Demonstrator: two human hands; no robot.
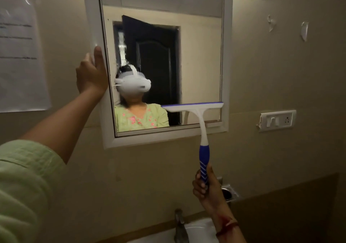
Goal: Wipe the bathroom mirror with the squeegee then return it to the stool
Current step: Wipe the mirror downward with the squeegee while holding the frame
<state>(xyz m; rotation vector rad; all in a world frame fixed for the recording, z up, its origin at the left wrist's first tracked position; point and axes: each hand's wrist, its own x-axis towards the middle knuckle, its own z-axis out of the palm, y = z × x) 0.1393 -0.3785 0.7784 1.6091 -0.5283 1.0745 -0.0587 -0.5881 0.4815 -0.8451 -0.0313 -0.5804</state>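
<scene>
The left arm reaches up and forward, bare from a pale green sleeve pushed to the elbow. The left hand is raised at the left edge of the mirror frame, thumb straight up along the frame's face and fingers curled round its outer side. The right hand is lower, fist upright, fingers and thumb wrapped round the bottom of the squeegee handle, with a red thread round the wrist.
</scene>
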